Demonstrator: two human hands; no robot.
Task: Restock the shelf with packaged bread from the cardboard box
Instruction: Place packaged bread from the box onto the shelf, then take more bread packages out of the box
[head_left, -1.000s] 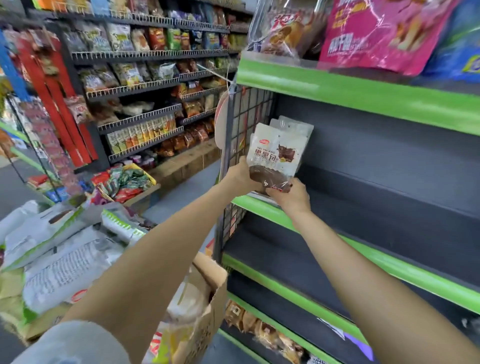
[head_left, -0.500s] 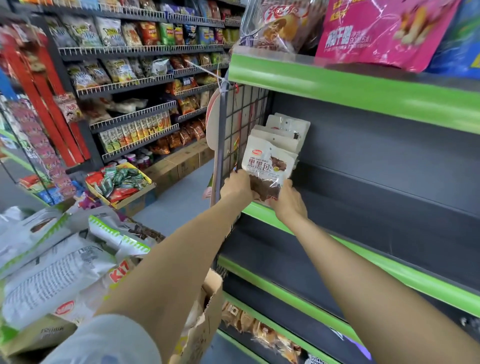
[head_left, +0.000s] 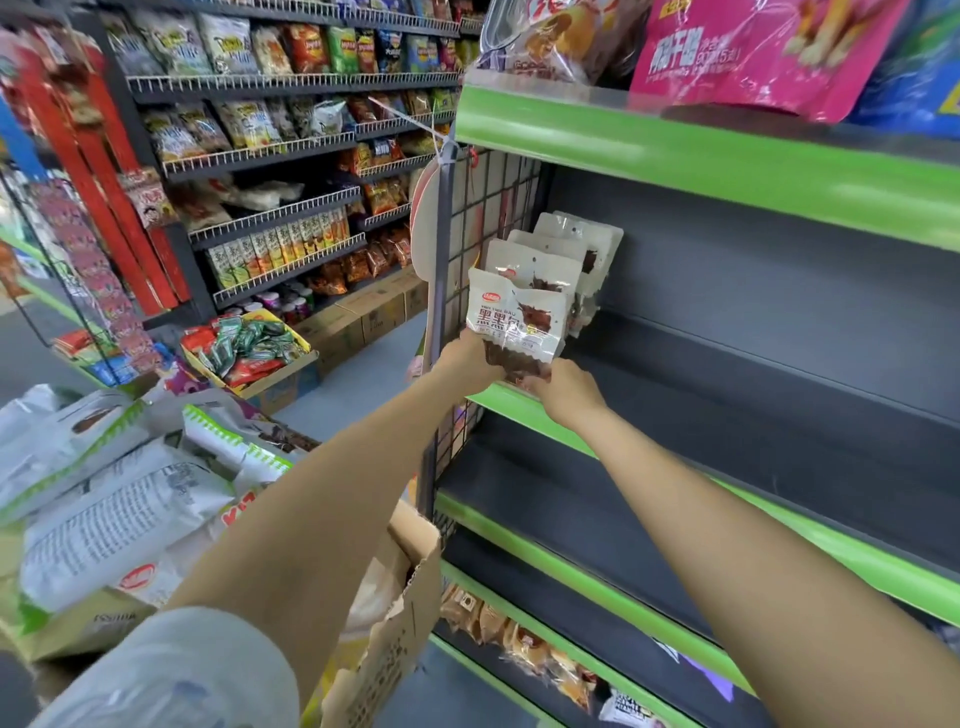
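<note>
A white bread pack (head_left: 514, 319) with dark bread showing at its bottom stands at the left end of the dark shelf (head_left: 727, 374), by the green front lip. My left hand (head_left: 470, 358) grips its lower left corner and my right hand (head_left: 563, 387) grips its lower right corner. Several identical bread packs (head_left: 571, 249) stand in a row behind it, against the wire side grille. The open cardboard box (head_left: 400, 613) sits below my left arm, its contents mostly hidden.
A wire grille (head_left: 483, 208) closes the shelf's left end. The shelf above holds a pink bag (head_left: 753, 52) and other snack bags. Small bread packs (head_left: 524, 644) lie on the bottom shelf. Large white bags (head_left: 104, 499) are piled at left. Snack racks (head_left: 270, 156) line the aisle beyond.
Both hands have lowered the front bread pack toward the shelf's front lip, in front of the row. My view has shifted closer and slightly lower.
</note>
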